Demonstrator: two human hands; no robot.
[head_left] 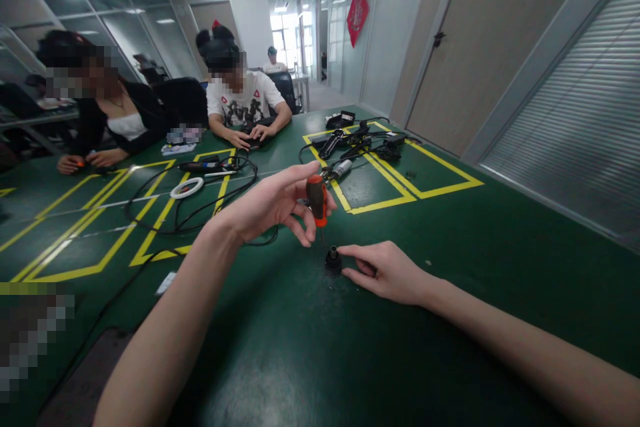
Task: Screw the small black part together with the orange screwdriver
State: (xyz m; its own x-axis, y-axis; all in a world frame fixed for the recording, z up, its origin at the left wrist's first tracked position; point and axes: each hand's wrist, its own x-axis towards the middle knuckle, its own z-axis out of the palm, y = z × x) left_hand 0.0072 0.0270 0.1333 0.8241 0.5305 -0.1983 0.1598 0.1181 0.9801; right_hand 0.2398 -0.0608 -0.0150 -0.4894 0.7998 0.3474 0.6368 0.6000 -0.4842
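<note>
My left hand (290, 203) is closed around the orange and dark handle of a screwdriver (317, 201), which stands nearly upright. Its thin shaft points down toward a small round black part (333, 261) on the green table. Whether the tip touches that part I cannot tell. At the right of the black part, my right hand (383, 270) pinches it with thumb and fingertip, keeping it on the tabletop. A short metallic piece sticks up from the part's top.
Black parts and cables (357, 140) lie inside yellow tape outlines at the back. A silver cylinder (342, 169) is just beyond my left hand. A white tape roll (187, 187) and looped black cable (145, 230) lie left. Two people sit across the table.
</note>
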